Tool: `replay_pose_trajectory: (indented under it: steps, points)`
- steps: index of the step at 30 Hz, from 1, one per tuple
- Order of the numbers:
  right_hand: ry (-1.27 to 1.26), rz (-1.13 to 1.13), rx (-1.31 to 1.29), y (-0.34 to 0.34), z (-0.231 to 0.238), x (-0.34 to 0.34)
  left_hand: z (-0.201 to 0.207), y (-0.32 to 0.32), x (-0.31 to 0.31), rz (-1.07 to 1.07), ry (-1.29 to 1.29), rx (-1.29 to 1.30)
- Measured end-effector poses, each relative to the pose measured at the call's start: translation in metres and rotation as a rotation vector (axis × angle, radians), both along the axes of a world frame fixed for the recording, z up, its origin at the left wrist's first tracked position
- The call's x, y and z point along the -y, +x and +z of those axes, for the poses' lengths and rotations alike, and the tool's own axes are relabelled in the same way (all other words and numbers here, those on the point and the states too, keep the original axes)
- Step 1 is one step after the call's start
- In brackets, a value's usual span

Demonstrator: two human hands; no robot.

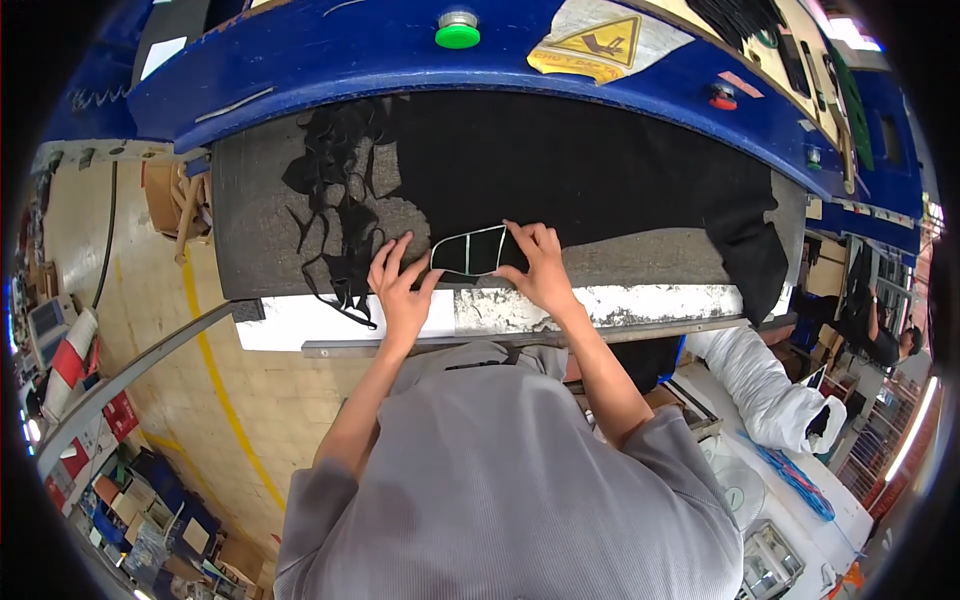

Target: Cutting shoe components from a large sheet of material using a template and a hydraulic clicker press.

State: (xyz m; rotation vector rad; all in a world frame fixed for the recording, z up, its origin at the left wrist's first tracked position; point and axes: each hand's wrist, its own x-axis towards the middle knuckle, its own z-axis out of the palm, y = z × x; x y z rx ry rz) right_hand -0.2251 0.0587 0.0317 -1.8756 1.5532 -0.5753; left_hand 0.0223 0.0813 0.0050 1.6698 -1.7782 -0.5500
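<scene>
A small cutting die, a thin pale metal outline with a crossbar, lies at the near edge of the black fabric. Its left end is rounded and black shows through its openings. My left hand grips the left end, with the thumb at the near corner and the fingers curled beside it. My right hand pinches the right end between the thumb at the near corner and a finger at the far corner. Cut-up black scraps with holes and thin strips lie left of my left hand.
The grey worktable has a metal rail along its near edge. Beyond it runs a blue machine beam with a green button and a red button. At right, fabric hangs over the edge near a white duct.
</scene>
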Motion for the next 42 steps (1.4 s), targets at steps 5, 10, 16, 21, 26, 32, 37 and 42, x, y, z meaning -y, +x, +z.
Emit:
replay_pose_trajectory:
  steps: [5, 10, 16, 21, 26, 32, 37, 42]
  points:
    - [-0.07, -0.008, 0.034, -0.001, -0.004, -0.002, -0.006, 0.0, -0.001, 0.019, -0.01, -0.02]
    - [-0.112, -0.016, 0.038, -0.004, -0.005, -0.007, -0.01, -0.002, -0.003, 0.008, -0.034, -0.02]
    - [-0.207, -0.847, 0.509, -0.067, -0.023, -0.016, -0.008, 0.004, -0.005, 0.008, -0.044, -0.023]
    - [-0.406, -1.146, 0.588, -0.177, -0.003, -0.028, -0.011, 0.004, -0.005, -0.004, -0.073, -0.013]
    - [-0.366, -0.809, 0.31, -0.139, 0.008, -0.026, -0.009, 0.0, -0.004, -0.001, -0.072, -0.001]
    - [0.308, -0.308, 0.275, 0.007, 0.006, -0.023, -0.004, -0.001, -0.002, -0.008, -0.056, 0.017]
    - [0.345, -0.233, 0.134, 0.027, 0.015, -0.005, -0.004, 0.003, -0.006, -0.01, -0.046, -0.028]
    - [0.279, -0.153, 0.196, 0.021, 0.01, -0.006, 0.001, 0.014, -0.012, -0.096, -0.028, -0.07]
